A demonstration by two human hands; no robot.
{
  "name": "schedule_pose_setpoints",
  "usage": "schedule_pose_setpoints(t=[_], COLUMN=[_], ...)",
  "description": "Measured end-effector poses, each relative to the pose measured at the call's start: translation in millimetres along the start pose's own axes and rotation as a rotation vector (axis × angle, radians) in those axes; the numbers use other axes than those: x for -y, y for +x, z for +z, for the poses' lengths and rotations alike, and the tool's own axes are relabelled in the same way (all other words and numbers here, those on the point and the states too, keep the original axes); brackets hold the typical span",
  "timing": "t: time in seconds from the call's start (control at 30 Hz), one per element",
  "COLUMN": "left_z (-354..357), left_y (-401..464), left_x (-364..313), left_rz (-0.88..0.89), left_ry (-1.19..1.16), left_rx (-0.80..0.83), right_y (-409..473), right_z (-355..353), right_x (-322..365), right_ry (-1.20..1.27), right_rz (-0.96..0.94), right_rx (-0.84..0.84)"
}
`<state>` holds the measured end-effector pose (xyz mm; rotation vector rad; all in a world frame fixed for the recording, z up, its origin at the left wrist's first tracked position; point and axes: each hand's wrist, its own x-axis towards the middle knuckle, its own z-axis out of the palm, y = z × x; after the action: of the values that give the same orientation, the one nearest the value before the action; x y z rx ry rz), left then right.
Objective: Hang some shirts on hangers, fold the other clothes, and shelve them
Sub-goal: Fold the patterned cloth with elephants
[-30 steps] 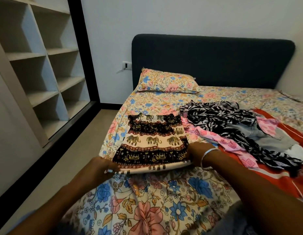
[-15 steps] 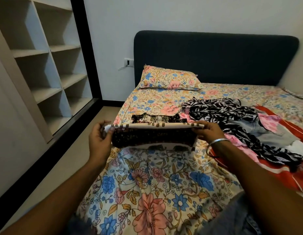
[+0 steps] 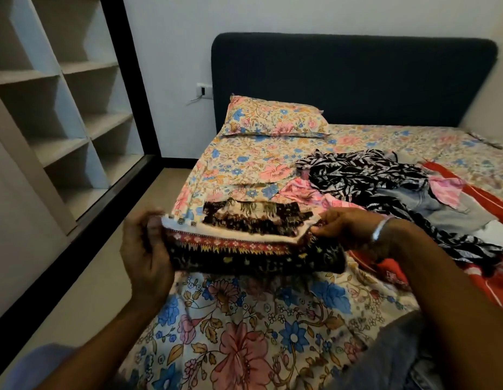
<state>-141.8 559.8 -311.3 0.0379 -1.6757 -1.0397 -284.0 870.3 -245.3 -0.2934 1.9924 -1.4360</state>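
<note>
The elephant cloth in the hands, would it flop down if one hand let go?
Probably yes. The elephant cloth already sags between the left hand and right hand, so it looks soft. Its folded layers would likely fall open. It seems light.

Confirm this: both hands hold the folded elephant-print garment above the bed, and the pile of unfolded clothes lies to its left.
Wrong side. In the head view the left hand and right hand hold the elephant-print garment above the bed, but the pile of unfolded clothes lies to its right.

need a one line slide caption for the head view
Both hands, left hand and right hand, hold a folded elephant-print garment above the floral bedsheet.
</note>
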Motion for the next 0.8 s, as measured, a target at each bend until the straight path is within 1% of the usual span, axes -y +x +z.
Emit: schedule_pose_setpoints(t=[0.03, 0.1, 0.2, 0.3, 0.4, 0.47, 0.53, 0.57, 0.67, 0.73, 0.8], left_z=[2, 10, 19, 26, 38, 47, 61, 68, 91, 104, 108], left_y=[-4, -12, -21, -21, -9, 5, 24, 34, 57, 60, 46], left_x=[-1, 3, 19, 51, 81, 90, 102, 112, 133, 142, 143], left_rz=[0.043, 0.039, -0.061, -0.235, -0.398, -0.438, -0.430, -0.430, -0.495, -0.524, -0.533], left_ry=[0.012, 0.027, 0.100, 0.195, 0.244, 0.257, 0.270, 0.269, 0.226, 0.302, 0.436], left_rx=[0.010, 0.069, 0.171, 0.269, 0.356, 0.360, 0.353, 0.351, 0.332, 0.316, 0.332], right_y=[-3, -2, 22, 45, 75, 92, 113, 126, 154, 167, 172], right_z=[-4, -10, -26, -29, -31, -29, -29, -28, -23, -18, -14], right_x=[0, -3, -21, -30, -33, -32, -29, -30, -37, -49, -64], right_ry=[0.001, -0.011, 0.000, -0.016, -0.084, -0.162, -0.203, -0.190, -0.095, -0.041, -0.105], right_rz=[0.005, 0.027, 0.087, 0.107, 0.104, 0.083, 0.017, -0.030, -0.162, -0.202, -0.162], right_rx=[0.042, 0.084, -0.044, -0.177, -0.254, -0.344, -0.411, -0.451, -0.657, -0.739, -0.772])
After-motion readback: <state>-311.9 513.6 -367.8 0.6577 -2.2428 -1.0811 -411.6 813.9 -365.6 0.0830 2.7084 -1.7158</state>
